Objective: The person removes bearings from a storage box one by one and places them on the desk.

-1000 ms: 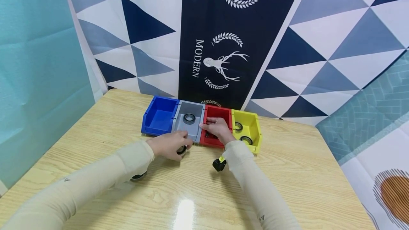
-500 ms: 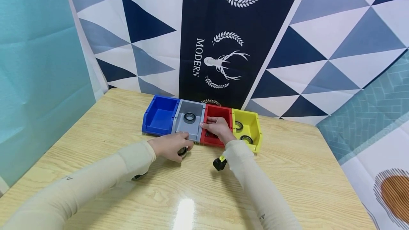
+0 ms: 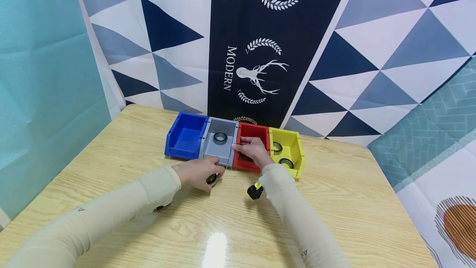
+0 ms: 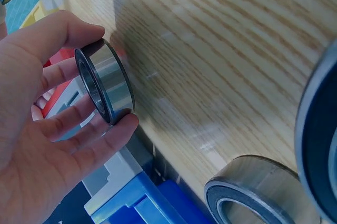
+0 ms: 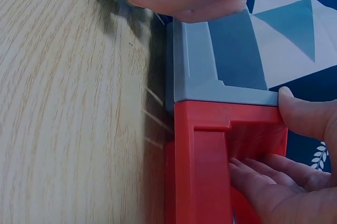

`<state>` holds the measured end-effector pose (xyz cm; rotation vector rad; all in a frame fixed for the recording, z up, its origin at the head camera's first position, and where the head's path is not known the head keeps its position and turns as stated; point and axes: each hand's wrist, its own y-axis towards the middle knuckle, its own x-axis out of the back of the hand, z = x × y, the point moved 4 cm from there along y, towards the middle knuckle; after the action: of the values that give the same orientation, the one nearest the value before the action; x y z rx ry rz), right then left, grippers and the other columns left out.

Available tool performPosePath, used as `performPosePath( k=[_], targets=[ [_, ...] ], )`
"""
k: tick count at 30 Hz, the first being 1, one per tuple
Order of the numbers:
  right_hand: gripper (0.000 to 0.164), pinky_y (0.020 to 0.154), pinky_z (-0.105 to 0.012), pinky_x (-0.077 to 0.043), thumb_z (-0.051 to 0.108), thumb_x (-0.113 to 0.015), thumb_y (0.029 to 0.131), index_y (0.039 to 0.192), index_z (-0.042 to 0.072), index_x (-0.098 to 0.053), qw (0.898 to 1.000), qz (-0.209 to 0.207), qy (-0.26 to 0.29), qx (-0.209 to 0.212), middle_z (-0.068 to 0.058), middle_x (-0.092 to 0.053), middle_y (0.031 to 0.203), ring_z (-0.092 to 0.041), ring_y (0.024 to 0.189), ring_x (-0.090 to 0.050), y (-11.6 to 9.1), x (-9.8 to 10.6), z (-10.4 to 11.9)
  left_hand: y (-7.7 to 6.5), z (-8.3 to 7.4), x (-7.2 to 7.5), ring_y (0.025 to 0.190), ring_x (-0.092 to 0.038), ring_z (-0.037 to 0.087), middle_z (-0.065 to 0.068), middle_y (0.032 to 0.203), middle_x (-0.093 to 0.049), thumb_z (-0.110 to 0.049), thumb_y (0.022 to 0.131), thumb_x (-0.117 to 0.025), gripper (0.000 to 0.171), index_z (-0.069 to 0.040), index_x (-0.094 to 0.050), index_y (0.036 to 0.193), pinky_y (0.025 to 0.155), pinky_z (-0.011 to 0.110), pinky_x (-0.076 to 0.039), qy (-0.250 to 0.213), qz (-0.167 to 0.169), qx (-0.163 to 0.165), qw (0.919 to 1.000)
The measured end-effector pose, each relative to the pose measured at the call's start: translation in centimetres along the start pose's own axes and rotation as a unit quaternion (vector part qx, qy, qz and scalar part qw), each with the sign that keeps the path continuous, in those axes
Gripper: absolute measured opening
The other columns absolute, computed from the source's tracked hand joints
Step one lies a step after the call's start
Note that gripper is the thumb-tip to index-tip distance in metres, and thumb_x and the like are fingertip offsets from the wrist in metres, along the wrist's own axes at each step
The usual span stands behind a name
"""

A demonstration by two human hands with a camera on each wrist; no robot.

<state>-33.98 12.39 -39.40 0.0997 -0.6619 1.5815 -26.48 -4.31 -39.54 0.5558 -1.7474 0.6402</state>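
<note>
My left hand (image 3: 197,173) pinches a ball bearing (image 4: 108,84) between thumb and fingertips, its steel outer ring tilted on edge. In the head view this bearing is just in front of the grey bin (image 3: 212,151), partly covered by the fingers. My right hand (image 3: 253,150) grips the wall where the red bin (image 5: 202,155) meets the grey one. Its fingers (image 5: 258,179) reach inside the red bin while the thumb presses the rim from the grey side. Another bearing (image 3: 220,137) lies in the grey bin. The hand hides much of the red bin's inside.
A blue bin (image 3: 187,135) stands at the row's left end, a yellow bin (image 3: 295,148) at its right. Two bearings lie in the yellow bin. The left wrist view shows a bearing (image 4: 253,192) on the wooden table and a larger-looking one (image 4: 316,129) at the edge.
My left hand has shifted slightly toward me with the bearing still pinched. The right hand has kept its grip on the bin wall.
</note>
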Motion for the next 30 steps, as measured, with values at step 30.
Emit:
performPosePath(
  k=[30],
  targets=[
    [0.058, 0.105, -0.038, -0.047, 0.027, -0.074, 0.084, 0.137, 0.014, -0.055, 1.000, 0.002, 0.013, 0.007, -0.008, -0.060, 0.135, -0.023, 0.114, -0.055, -0.13, 0.05, -0.15, 0.19, -0.37, -0.82, 0.082, -0.045, 0.011, -0.002, 0.094, -0.049, -0.022, 0.075, -0.079, 0.032, -0.020, -0.058, 0.098, 0.072, 0.023, -0.043, -0.006, 0.004, 0.007, 0.9999]
  ],
)
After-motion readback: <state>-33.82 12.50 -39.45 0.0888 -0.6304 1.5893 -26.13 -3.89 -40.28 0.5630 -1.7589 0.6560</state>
